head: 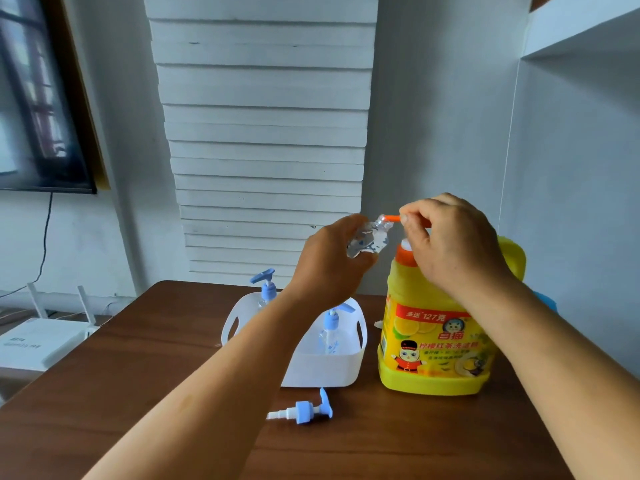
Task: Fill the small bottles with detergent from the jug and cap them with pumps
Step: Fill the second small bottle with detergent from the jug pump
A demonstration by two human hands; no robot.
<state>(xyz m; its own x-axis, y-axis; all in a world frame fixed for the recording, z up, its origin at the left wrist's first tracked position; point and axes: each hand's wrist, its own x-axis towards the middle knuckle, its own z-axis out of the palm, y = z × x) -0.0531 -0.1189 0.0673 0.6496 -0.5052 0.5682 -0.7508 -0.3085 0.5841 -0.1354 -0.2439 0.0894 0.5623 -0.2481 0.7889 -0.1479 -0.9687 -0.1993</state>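
This looks like a room in a home. A brown wooden table (pixel 138 393) stands against a white wall (pixel 433 133). On the far left hangs a dark flat TV screen (pixel 34 98), with a black wire (pixel 45 237) running down from it. Under it, on the left, sits a white box with thin sticks pointing up (pixel 45 337), like an internet box. White wooden boards (pixel 263 133) lean on the wall behind the table. A white shelf (pixel 581 29) is up on the right.

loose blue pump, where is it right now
The loose blue pump lies on its side on the brown table, just in front of the white basket, left of the yellow jug.
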